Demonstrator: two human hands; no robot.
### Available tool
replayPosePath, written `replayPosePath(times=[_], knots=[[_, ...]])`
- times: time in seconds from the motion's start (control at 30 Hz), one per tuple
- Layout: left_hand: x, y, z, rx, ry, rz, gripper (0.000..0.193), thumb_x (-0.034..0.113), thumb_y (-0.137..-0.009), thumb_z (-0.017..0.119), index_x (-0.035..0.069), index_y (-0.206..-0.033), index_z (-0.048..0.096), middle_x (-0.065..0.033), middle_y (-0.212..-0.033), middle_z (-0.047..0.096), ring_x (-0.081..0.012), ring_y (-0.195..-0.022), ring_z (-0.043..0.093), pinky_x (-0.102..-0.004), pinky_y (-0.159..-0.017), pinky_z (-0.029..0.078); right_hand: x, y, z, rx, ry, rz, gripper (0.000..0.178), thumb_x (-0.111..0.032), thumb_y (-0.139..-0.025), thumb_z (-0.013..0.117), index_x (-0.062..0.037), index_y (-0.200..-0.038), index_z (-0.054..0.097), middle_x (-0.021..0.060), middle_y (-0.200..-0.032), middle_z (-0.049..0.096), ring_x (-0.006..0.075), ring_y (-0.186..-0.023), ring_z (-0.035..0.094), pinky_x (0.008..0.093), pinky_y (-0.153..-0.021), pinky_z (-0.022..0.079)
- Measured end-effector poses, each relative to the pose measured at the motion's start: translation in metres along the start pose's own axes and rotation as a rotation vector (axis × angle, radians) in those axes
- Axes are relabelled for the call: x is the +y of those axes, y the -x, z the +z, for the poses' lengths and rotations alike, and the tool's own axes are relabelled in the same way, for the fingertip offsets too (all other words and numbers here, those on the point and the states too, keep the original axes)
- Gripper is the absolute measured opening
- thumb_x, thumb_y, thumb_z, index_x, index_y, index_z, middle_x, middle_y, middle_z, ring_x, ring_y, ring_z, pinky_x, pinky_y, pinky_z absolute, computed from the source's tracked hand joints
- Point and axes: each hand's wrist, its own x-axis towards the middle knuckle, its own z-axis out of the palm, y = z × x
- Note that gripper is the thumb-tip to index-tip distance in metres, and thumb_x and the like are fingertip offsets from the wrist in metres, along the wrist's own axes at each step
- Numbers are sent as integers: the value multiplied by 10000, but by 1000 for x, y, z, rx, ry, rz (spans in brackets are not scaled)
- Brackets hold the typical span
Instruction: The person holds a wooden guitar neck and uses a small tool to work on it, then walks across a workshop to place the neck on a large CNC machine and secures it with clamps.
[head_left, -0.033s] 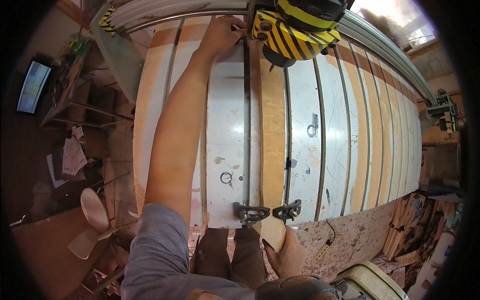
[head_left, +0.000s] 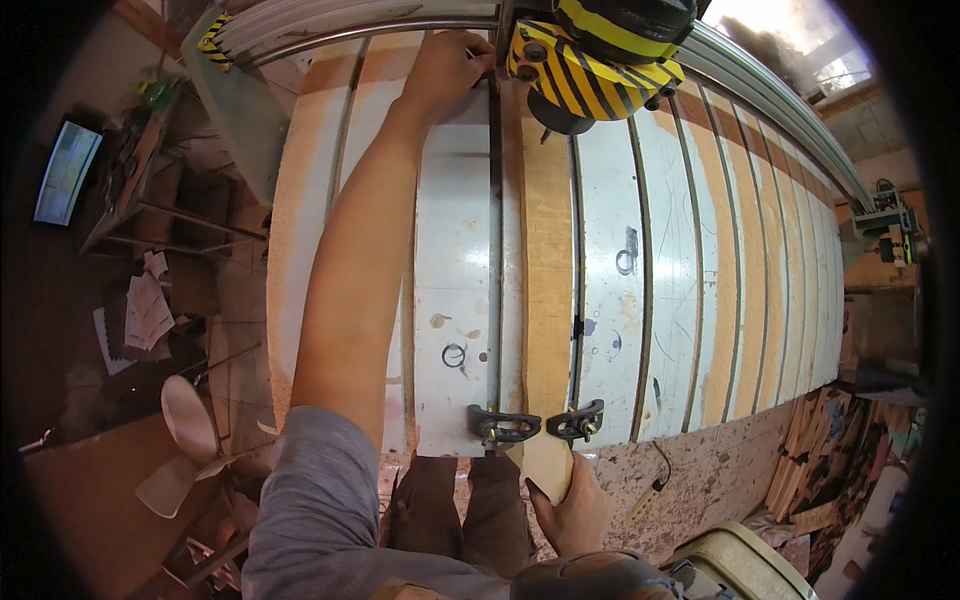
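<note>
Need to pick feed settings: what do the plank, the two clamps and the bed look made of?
Plank: bare pale wood, grain visible. Clamps: dark metal, probably, with bolts. Bed: grey-white painted metal, apparently, scuffed, with slots. The right hand holds the plank's near end.

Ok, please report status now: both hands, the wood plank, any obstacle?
Left hand at far end of wood plank. Right hand grips near end. Two black clamps beside plank; striped machine head above.

Right hand (head_left: pixel 572 505) grips wooden plank (head_left: pixel 548 300), apparently.
</note>
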Motion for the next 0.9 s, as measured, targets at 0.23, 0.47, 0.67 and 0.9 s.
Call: replayPosePath(times=[0.23,0.47,0.67,0.9], knots=[[7,9,24,113,-119,-246,403,282,-786,794,113,-1144,719,-136,-985,748,-294,-936,686,-425,-886,541,5,2,1,-79,-19,11,687,-218,-676,856,-96,-1273,537,136,-1045,658,380,-903,677,478,-710,532],[2,23,21,-126,-85,-245,573,311,-766,847,173,-1279,632,-136,-1127,693,-298,-1117,633,-406,-969,520,-3,-2,1,28,-53,-15,496,-290,-769,838,-88,-1164,615,155,-945,700,393,-844,690,456,-676,541],[2,17,30,-177,-146,-303,587,284,-779,847,153,-1303,616,-146,-1173,690,-324,-1133,623,-413,-987,515,0,-1,-2,-54,0,19,681,-210,-671,864,-76,-1260,550,128,-1008,682,387,-885,682,474,-711,536],[-13,22,36,-139,-22,-157,634,150,-794,767,36,-1377,545,-191,-1254,661,-375,-1219,572,-433,-1058,469,-2,-3,-1,37,-38,-15,488,-301,-761,846,-93,-1142,624,154,-934,705,395,-823,693,466,-667,539]])
